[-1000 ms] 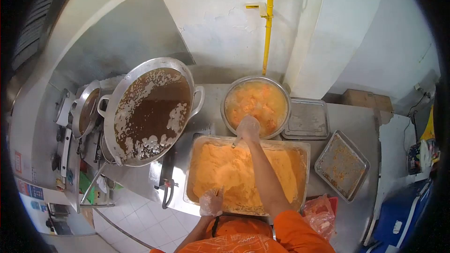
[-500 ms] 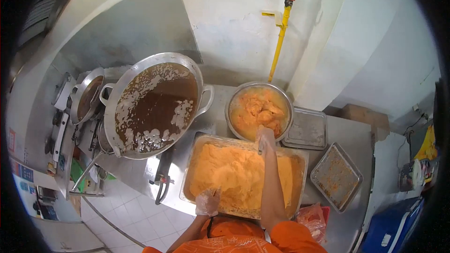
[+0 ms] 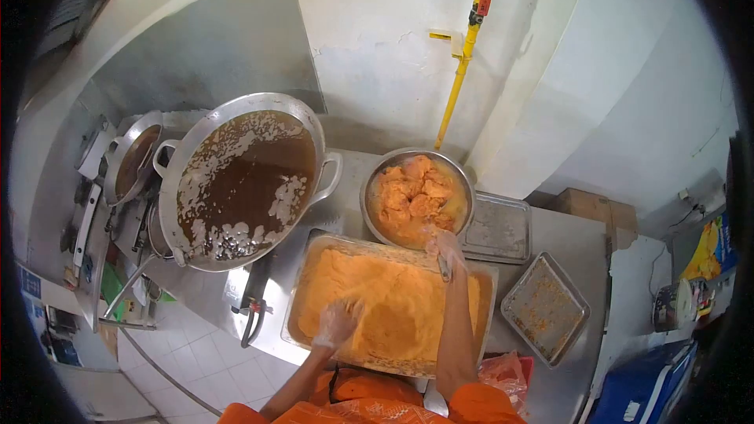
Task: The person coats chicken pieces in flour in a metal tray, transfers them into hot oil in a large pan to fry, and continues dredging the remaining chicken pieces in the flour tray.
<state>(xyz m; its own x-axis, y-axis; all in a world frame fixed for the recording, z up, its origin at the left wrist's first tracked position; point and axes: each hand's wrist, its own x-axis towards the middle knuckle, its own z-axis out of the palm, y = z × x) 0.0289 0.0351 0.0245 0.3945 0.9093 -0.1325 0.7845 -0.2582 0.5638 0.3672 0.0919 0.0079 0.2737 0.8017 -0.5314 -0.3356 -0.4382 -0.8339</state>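
Observation:
My left hand (image 3: 338, 324), in a clear, floury glove, lies with fingers apart at the orange flour (image 3: 400, 306), on the left side of the metal tray (image 3: 294, 306). My right hand (image 3: 448, 250), also gloved, is closed on a metal utensil (image 3: 444, 269), whose short end sticks out below the fist; the rest is hidden. It is at the front rim of a round metal bowl (image 3: 365, 200), just behind the tray. Orange-coated pieces (image 3: 420, 188), like raw meat, are heaped in the bowl in yellowish liquid.
A large two-handled pan (image 3: 314, 180) of dark oil with foam stands at the left, with a smaller pan (image 3: 129, 165) beyond it. A flat tray (image 3: 495, 228), a crumb-strewn tray (image 3: 546, 306) and a plastic bag (image 3: 506, 377) are at the right.
My left hand has moved from the tray's front edge forward onto the flour, its fingers now apart. My right hand has shifted to the bowl's front right, and the pieces stand in a higher heap.

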